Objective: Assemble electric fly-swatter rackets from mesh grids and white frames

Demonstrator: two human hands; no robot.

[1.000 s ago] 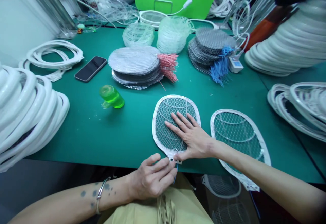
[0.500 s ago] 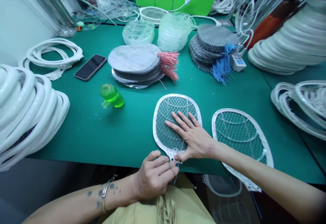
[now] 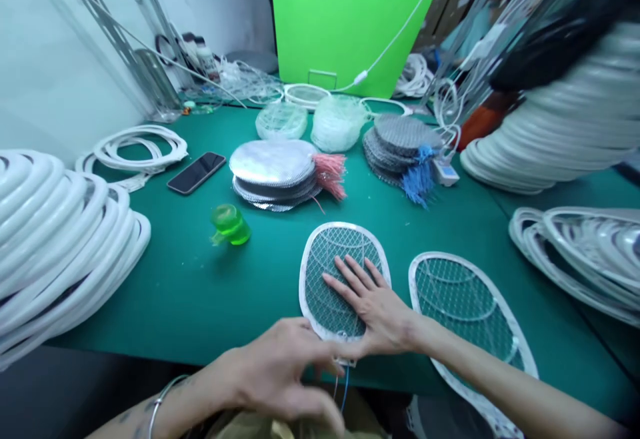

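A white oval swatter frame (image 3: 309,252) with a mesh face lies at the table's front edge. My right hand (image 3: 375,309) rests flat on its mesh, fingers spread. At the frame's narrow end my left hand (image 3: 285,369) hovers, thumb and fingers apart, with nothing visible between them. From that end hang a blue wire (image 3: 345,389) and a thin reddish wire (image 3: 335,386), close to the left fingers. To the right, partly behind my right forearm, is a second swatter frame (image 3: 457,292), its narrow end over the edge.
Metal mesh discs (image 3: 273,162) with red wires and darker discs (image 3: 400,136) with blue wires are stacked behind. A green bottle (image 3: 231,224) and a phone (image 3: 197,173) lie left. White frames pile up left (image 3: 70,246) and right (image 3: 555,112). A green panel (image 3: 350,19) stands behind.
My left hand has let go at the frame's narrow end and opened, shifting slightly left and toward me. The right hand stays on the mesh. The view has tilted up.
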